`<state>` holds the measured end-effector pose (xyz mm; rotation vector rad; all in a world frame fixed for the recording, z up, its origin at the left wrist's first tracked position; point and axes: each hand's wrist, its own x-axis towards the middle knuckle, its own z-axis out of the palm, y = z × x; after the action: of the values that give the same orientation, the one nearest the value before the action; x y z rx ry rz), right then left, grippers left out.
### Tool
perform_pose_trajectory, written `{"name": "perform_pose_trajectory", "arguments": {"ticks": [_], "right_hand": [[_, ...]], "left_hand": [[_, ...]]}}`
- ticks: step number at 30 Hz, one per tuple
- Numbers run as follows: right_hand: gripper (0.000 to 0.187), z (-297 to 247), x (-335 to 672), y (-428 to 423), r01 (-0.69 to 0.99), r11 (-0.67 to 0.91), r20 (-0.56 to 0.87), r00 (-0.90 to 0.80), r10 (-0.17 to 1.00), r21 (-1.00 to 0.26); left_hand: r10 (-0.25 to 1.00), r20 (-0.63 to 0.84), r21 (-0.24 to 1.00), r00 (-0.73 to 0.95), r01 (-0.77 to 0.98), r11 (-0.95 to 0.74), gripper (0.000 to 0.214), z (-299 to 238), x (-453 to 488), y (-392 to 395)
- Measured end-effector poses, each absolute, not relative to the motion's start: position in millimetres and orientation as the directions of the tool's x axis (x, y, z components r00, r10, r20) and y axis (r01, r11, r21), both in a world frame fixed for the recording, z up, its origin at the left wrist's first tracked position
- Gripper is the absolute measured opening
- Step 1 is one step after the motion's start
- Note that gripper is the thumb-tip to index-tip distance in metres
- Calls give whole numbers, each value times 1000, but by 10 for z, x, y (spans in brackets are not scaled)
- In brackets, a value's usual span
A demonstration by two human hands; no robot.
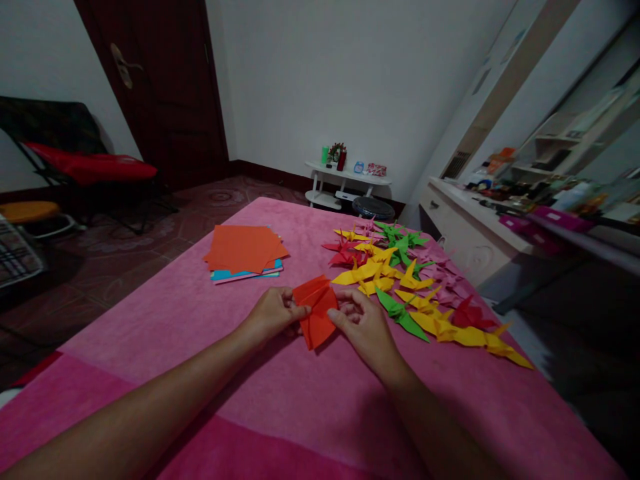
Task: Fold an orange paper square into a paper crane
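Observation:
Between my two hands is a piece of orange origami paper (317, 313), partly folded, with creases running across it. My left hand (278, 310) pinches its left edge, thumb lying on top. On the other side, my right hand (361, 323) grips the right edge with thumb and fingers. A stack of orange paper sheets (245, 248) lies beyond my left hand, with blue and pink sheets showing underneath. Close to my right hand rests a green paper crane (401, 315), and yellow paper cranes (367, 272) lie just past it.
Many more folded cranes in pink, red, yellow and green cover the right side of the pink-covered table (165, 333). A white dresser (470, 220) with bottles stands to the right. Farther back are a small white shelf (350, 172), a door (160, 87) and a chair with red cloth (90, 163).

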<state>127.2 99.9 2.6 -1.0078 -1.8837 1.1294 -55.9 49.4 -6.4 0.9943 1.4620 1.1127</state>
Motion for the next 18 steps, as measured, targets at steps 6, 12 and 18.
{"name": "perform_pose_trajectory", "arguments": {"ticks": [6, 12, 18], "right_hand": [[14, 103, 1346, 1049, 295, 392, 213, -493, 844, -871], [47, 397, 1489, 1038, 211, 699, 334, -761, 556, -684], [40, 306, 1423, 928, 299, 814, 220, -864, 452, -499]], "left_hand": [[945, -317, 933, 84, 206, 295, 25, -64, -610, 500], [903, -391, 893, 177, 311, 326, 23, -1, -701, 552], [862, -415, 876, 292, 384, 292, 25, -12, -787, 601]]}}
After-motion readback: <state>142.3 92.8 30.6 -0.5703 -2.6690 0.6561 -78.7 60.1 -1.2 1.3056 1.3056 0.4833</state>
